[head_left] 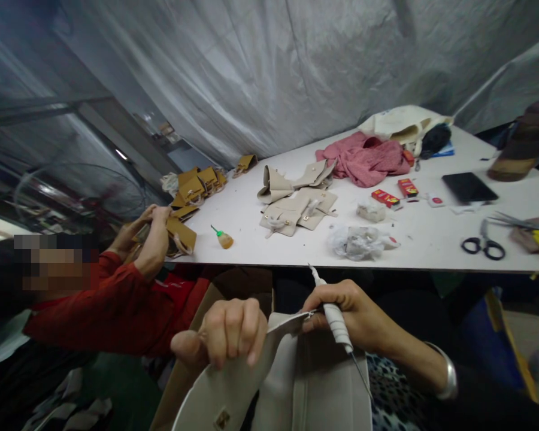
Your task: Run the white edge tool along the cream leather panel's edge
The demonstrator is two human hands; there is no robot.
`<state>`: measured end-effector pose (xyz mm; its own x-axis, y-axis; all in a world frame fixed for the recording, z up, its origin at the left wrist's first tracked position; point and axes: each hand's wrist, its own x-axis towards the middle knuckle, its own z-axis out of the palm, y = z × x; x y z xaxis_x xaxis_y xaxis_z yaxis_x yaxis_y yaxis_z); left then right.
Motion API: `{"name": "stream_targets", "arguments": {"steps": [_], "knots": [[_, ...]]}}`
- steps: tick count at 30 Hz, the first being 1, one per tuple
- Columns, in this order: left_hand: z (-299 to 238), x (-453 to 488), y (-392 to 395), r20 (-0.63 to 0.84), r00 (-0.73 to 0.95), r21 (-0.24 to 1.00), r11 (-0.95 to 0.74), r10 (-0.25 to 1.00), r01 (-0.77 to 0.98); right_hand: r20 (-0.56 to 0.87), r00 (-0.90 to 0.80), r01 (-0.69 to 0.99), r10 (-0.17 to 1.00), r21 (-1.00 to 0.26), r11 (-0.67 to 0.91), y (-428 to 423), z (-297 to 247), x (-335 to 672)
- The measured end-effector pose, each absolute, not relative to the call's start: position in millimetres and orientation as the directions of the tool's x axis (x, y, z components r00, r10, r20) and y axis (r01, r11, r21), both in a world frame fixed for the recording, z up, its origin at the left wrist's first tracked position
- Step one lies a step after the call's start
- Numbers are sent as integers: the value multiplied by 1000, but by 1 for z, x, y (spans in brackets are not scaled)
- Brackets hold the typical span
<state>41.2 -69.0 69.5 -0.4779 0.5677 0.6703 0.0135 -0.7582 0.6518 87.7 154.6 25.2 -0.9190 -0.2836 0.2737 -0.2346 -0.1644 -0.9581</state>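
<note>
A cream handbag (332, 383) with a raised flap and a small metal clasp is held low in front of me. My left hand (231, 335) is closed over the flap's upper edge, with the thumb pointing left. Fingers of my right hand (345, 305) pinch the bag's edge close to a small metal fitting. That same hand also keeps an awl (336, 323) with a white tape-wrapped handle between its fingers. The awl's thin metal shaft points down over the bag, and its wrapped end points up. The bag's underside is out of view.
On the white table (242, 245) lie cream bag pieces (287, 212), a glue bottle (223, 238), a plastic bag (362, 241), black-handled scissors (484, 242), a tablet (469, 188) and a pink cloth (363, 158). A co-worker in red (117, 317) handles tan bags (182, 233) at left.
</note>
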Motion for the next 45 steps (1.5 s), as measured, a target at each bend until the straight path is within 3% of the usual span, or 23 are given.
{"name": "stream_targets", "arguments": {"steps": [3,6,10,12,16,21,24,28,33,40,45], "knots": [[70,28,-79,480,-681,818,-562,553,121,262,-929,-218,-261,-959,-183,153,23,87],[70,15,-83,165,-700,985,-158,695,75,278,-929,-261,-244,-960,-100,151,18,85],[61,2,-68,-229,-564,965,260,793,-28,266,-945,-276,-188,-961,31,147,1,83],[51,-1,-57,-330,-508,928,372,796,-19,213,-968,-225,-130,-970,89,147,-11,83],[32,-2,-42,-363,-467,916,401,806,-19,121,-992,-126,-42,-981,149,153,-31,81],[7,8,-28,-344,-643,864,498,685,68,58,-998,-59,-16,-991,123,157,-43,72],[-11,14,-19,-326,-758,881,472,566,-27,-5,-1000,4,-9,-997,81,156,-52,65],[-30,12,-12,-420,-793,866,457,441,-204,-85,-995,86,-48,-996,0,161,-65,56],[-43,5,-9,-508,-785,836,422,355,-350,14,-993,-18,-115,-999,36,182,-70,56],[-70,10,2,-553,-807,788,444,207,-426,138,-986,-128,99,-987,100,231,-73,62],[-81,11,14,-507,-839,818,416,198,-396,153,-934,-31,324,-936,351,274,-77,52]]}}
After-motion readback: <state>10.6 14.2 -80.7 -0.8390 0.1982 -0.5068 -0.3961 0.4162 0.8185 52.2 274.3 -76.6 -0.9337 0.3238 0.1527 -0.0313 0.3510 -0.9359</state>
